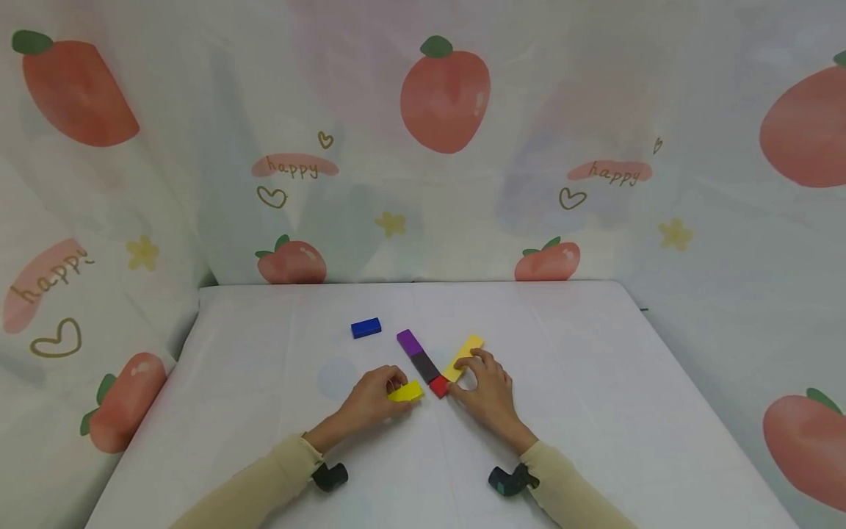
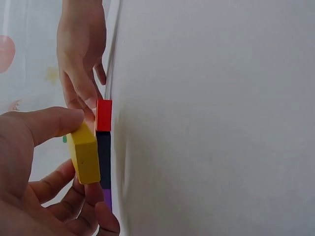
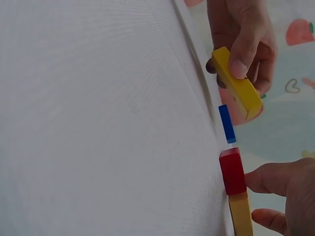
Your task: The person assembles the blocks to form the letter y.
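Observation:
My left hand (image 1: 373,397) grips a bright yellow rectangular block (image 1: 406,391) between thumb and fingers, lifted over the table. Just right of it, a purple block (image 1: 410,342), a black block (image 1: 425,366) and a red block (image 1: 439,386) lie end to end in a slanting line. From the red end a paler yellow strip (image 1: 471,345) runs up to the right, so the row forms a V. My right hand (image 1: 489,393) rests beside this corner. In the right wrist view its thumb (image 3: 268,178) touches the red block, and a fingertip is beside the paler yellow piece.
A blue block (image 1: 366,328) lies apart, farther back and left of the purple one. White cloth covers the table (image 1: 562,323). Printed fabric walls (image 1: 370,88) with fruit pictures rise behind and at both sides. Dark wrist cameras (image 1: 330,477) sit below the sleeves.

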Available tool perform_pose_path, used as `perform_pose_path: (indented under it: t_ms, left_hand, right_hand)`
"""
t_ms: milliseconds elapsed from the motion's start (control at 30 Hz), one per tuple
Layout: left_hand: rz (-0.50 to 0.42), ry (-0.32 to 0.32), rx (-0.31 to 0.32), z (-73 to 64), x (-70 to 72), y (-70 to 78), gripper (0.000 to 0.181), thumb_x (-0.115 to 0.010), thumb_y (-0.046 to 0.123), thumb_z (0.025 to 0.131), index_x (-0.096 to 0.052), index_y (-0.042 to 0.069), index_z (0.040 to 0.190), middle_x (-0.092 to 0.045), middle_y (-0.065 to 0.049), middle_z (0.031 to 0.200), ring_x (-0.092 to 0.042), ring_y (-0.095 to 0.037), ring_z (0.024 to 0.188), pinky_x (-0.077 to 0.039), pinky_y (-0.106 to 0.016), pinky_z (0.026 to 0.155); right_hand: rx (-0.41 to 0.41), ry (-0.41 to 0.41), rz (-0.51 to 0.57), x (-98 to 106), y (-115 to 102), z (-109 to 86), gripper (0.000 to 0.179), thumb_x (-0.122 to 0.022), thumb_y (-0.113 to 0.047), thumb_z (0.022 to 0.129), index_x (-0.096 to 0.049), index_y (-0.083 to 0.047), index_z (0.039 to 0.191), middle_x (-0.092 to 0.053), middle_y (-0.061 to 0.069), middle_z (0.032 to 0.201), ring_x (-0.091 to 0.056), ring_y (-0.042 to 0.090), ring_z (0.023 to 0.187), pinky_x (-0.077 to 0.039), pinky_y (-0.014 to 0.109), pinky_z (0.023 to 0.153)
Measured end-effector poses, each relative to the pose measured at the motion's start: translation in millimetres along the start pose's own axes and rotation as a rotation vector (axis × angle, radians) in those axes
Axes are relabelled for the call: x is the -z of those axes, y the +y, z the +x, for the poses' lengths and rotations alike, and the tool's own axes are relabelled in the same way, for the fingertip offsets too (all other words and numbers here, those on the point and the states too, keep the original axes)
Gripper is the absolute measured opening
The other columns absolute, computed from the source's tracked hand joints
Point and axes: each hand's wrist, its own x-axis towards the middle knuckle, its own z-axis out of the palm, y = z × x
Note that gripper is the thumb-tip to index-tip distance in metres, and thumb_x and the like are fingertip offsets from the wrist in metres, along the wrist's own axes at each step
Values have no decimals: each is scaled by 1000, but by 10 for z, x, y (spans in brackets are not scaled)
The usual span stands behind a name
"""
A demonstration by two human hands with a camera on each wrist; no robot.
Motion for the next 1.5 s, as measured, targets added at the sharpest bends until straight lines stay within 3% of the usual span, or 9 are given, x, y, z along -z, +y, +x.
perform_pose_path:
  t_ms: [333, 1067, 1500]
  left_hand:
    - [19, 48, 15, 1, -101, 46, 32, -82, 31, 78, -65, 15, 100, -59, 5, 84, -50, -10, 76, -44, -20, 64]
    - [76, 9, 89, 47, -236, 157, 33, -83, 32, 75, -63, 14, 96, -58, 6, 78, -50, -11, 71, -42, -22, 62]
    - [103, 26, 104, 82, -286, 203, 31, -82, 33, 76, -62, 16, 94, -59, 8, 76, -52, -11, 70, -43, -25, 66]
  right_hand:
    - [-2, 2, -3, 4, -20, 0, 32, -77, -34, 80, -67, -19, 107, -44, 11, 146, -41, 38, 133, -23, 60, 107]
    - [2, 0, -3, -15, -3, 13, 32, -77, -34, 80, -66, -20, 107, -44, 11, 146, -41, 39, 133, -23, 61, 107]
    - [22, 26, 8, 11, -30, -3, 31, -77, -32, 79, -67, -19, 105, -47, 13, 144, -44, 40, 130, -26, 61, 104]
